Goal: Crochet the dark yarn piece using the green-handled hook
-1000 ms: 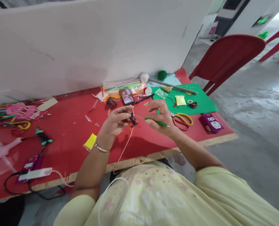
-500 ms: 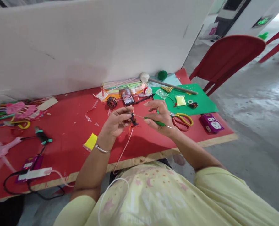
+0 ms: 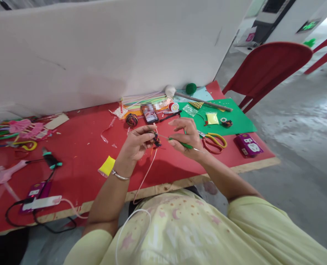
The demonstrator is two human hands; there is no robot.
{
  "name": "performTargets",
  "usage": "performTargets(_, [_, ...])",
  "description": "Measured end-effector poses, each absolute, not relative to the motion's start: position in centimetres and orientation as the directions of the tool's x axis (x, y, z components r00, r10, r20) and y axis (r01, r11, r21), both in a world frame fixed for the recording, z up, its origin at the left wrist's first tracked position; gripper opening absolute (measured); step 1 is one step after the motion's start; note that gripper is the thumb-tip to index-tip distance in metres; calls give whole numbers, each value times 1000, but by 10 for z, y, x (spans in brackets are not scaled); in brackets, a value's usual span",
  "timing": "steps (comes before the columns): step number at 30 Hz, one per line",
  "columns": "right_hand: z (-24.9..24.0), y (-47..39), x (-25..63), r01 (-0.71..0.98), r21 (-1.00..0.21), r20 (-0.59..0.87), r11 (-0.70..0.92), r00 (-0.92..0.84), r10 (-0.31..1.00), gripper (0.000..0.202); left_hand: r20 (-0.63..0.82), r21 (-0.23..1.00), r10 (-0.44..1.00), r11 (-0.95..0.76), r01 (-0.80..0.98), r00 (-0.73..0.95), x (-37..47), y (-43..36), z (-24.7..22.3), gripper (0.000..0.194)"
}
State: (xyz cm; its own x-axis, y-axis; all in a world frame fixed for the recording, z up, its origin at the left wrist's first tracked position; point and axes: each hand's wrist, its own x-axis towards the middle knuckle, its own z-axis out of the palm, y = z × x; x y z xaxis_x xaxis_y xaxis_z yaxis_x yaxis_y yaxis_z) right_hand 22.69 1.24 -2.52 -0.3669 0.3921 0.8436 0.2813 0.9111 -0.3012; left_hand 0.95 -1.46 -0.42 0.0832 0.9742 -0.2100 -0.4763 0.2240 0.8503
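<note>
My left hand (image 3: pixel 138 142) pinches a small dark multicoloured piece of yarn work (image 3: pixel 157 141) between thumb and fingers. My right hand (image 3: pixel 187 138) is closed on a green-handled crochet hook (image 3: pixel 183 143), whose thin metal shaft points left to the yarn work. Whether its tip is inside the stitches is too small to tell. A pink cord (image 3: pixel 147 170) hangs below the left hand toward the table's front edge. Behind the hands lie a ball of multicoloured yarn (image 3: pixel 131 119) and a phone (image 3: pixel 151 116) with a lit screen.
Scissors (image 3: pixel 213 142) and a purple socket block (image 3: pixel 248 144) lie right of my hands. A yellow packet (image 3: pixel 106 166) is beside my left wrist. At the left are a glue gun (image 3: pixel 11 171), cables and pliers (image 3: pixel 51 159). A grey stick (image 3: pixel 204 101) crosses the green sheet (image 3: pixel 241 123).
Almost nothing differs. Both hands keep their hold on the yarn work and the crochet hook, and the whole view has shifted very slightly.
</note>
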Motion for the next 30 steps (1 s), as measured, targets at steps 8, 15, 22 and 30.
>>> performTargets(8, [-27, 12, 226, 315, -337, 821, 887, -362, 441, 19, -205, 864, 976, 216, -454, 73, 12, -16, -3, 37])
performTargets(15, [-31, 12, 225, 303, -328, 836, 895, -347, 425, 10, -171, 881, 983, 182, -437, 65, 11, -16, -3, 47])
performTargets(22, [-32, 11, 225, 312, -338, 837, 888, -332, 436, 12, -111, 907, 994, 97, -410, -11, 15, -16, -3, 47])
performTargets(30, [-35, 13, 224, 315, -357, 831, 880, -323, 452, 9, -76, 921, 997, 62, -385, -21, 16, -14, -6, 50])
